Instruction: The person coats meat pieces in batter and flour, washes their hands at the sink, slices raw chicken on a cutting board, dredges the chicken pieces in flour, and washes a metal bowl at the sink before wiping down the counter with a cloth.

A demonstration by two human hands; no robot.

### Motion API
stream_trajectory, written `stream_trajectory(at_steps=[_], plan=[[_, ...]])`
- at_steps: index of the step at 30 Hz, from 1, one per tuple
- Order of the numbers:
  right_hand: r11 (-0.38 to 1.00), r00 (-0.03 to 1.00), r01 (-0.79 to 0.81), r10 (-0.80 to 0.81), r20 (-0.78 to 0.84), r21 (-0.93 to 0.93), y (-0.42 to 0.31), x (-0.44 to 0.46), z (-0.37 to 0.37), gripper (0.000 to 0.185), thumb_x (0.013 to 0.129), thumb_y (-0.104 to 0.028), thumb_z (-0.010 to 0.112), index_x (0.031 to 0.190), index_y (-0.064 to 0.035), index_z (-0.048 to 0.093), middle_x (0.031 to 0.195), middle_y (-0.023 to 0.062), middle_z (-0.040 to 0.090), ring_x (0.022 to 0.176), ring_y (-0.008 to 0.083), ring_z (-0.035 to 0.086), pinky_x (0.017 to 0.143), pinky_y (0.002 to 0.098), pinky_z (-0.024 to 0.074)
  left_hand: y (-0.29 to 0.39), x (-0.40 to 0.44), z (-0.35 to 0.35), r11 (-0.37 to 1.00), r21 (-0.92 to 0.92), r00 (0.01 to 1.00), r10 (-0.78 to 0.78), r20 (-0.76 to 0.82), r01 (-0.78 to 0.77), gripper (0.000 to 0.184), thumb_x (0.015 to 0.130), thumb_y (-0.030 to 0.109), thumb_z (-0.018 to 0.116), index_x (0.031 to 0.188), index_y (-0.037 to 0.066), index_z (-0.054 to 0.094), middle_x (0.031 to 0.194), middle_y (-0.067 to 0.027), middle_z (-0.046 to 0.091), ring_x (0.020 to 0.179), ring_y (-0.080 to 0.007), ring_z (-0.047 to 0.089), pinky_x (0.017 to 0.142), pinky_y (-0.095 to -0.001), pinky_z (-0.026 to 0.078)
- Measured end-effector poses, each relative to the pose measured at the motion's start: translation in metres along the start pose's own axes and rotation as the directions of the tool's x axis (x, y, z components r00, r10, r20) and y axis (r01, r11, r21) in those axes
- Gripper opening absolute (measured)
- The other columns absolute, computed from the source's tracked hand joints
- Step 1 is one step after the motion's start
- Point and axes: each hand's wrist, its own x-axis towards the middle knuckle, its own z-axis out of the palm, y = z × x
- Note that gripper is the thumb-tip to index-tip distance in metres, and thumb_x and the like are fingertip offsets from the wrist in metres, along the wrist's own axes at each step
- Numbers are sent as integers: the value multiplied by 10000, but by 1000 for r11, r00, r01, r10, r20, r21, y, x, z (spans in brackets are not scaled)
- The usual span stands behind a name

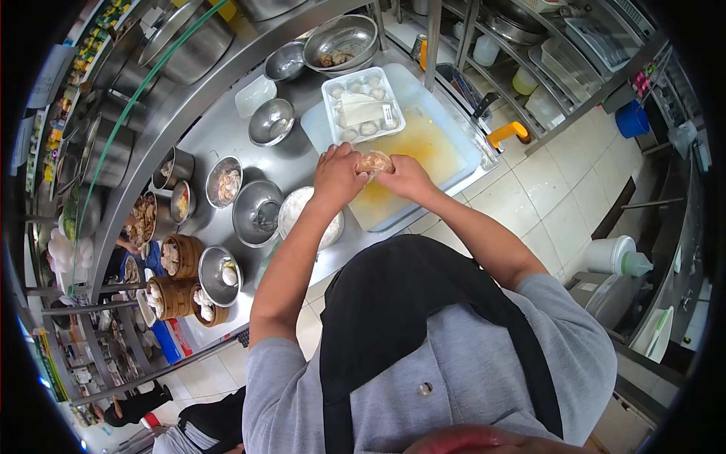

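Between both hands is a round, pinkish-tan lump (374,163) with a shiny surface. Whether it is wrapped or bare is too small to tell. My left hand (339,177) closes on its left side, and the fingers of my right hand (408,179) press on its right side. They hold it over a pale cutting board (435,159) stained with yellow-orange liquid. Just beyond the hands, a white tray (399,92) carries several round whitish pieces, with a paper sheet (361,111) lying on them. A bowl of white powder (338,233) is partly hidden behind my left forearm.
Several metal bowls stand to the left, including an empty-looking one (257,213) and one with pinkish food (224,182). Bamboo steamers (178,256) sit at the lower left. A yellow-orange handle (507,135) juts past the table's right edge. Another person (215,424) is at the lower left.
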Motion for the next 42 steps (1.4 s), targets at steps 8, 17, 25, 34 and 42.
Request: stream_trajectory(at_steps=[8, 17, 25, 34, 42], plan=[[997, 996, 18, -11, -86, 75, 7, -14, -2, 363, 780, -325, 658, 858, 28, 642, 789, 240, 661, 769, 384, 668, 688, 452, 510, 13, -3, 5, 985, -162, 993, -75, -87, 60, 334, 724, 198, 741, 999, 21, 675, 1032, -157, 632, 1007, -381, 581, 934, -461, 472], [1000, 997, -6, 7, -76, 8, 21, -21, -7, 331, 775, -281, 664, 866, 36, 639, 796, 229, 654, 736, 377, 661, 704, 451, 516, 34, -3, 9, 992, -126, 999, 16, 44, -10, 338, 732, 215, 741, 941, -14, 606, 927, -219, 642, 960, -418, 584, 889, -485, 467], [789, 909, -413, 326, 261, 455, 29, -12, -14, 311, 834, -307, 658, 888, -1, 673, 739, 80, 635, 563, 177, 583, 500, 383, 472, 33, -10, 12, 956, -294, 994, -51, -95, 20, 317, 757, 140, 739, 1003, -12, 609, 949, -233, 653, 935, -428, 611, 828, -477, 495], [816, 962, -272, 227, 150, 510, 24, -14, -17, 272, 814, -258, 703, 862, 8, 670, 716, 77, 630, 562, 162, 586, 498, 331, 483, 36, -2, 9, 946, -323, 999, -35, -37, 21, 336, 772, 106, 732, 1069, 8, 612, 1005, -221, 655, 939, -386, 643, 835, -436, 505], [900, 992, -119, 124, 14, 420, 27, -16, -20, 233, 790, -198, 664, 789, 33, 639, 629, 99, 612, 507, 183, 620, 488, 336, 502, 49, 4, 11, 981, -114, 980, 137, -144, -154, 302, 711, 82, 728, 989, 3, 639, 918, -156, 618, 962, -381, 585, 901, -449, 471]])
